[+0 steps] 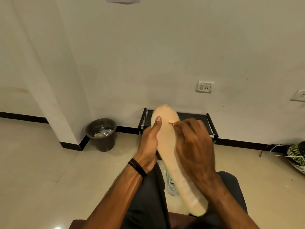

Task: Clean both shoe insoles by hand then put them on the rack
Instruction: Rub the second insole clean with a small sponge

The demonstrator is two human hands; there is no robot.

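A long beige insole [168,146] is held up in front of me, toe end pointing away. My left hand [149,142] grips its left edge, thumb lying flat on the upper face. My right hand [194,142] covers the right side with curled fingers, and its fingertips pinch a small pale speck [171,123] on the forefoot. Behind the insole a low black shoe rack [208,123] stands against the wall, largely hidden by the insole and my hands. No second insole shows for certain.
A dark bin [102,134] holding scraps stands at the wall corner on the left. A patterned shoe [297,156] with white laces lies at the far right. A pale shoe [171,184] sits on the tiled floor between my knees.
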